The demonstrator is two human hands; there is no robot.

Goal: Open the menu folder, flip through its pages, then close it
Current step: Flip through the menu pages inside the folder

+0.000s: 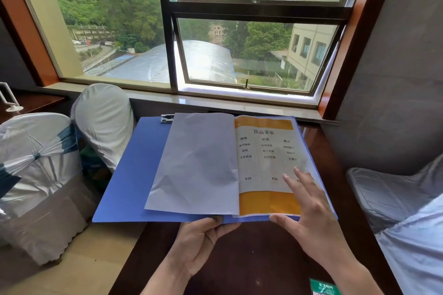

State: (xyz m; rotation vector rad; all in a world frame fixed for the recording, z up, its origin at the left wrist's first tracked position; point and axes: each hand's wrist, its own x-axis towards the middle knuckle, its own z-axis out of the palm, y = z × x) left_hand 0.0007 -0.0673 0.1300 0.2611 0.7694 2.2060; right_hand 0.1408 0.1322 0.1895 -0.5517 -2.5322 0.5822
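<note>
The blue menu folder [129,175] lies open on the dark table [251,258], the left hand [201,242] pinching its near edge, while the right hand [311,213] rests open-fingered on the printed page [263,165].

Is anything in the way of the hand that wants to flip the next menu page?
Nothing visible is. The right hand already lies flat on the printed page, with no object between them. The left hand grips the folder at its near edge.
</note>
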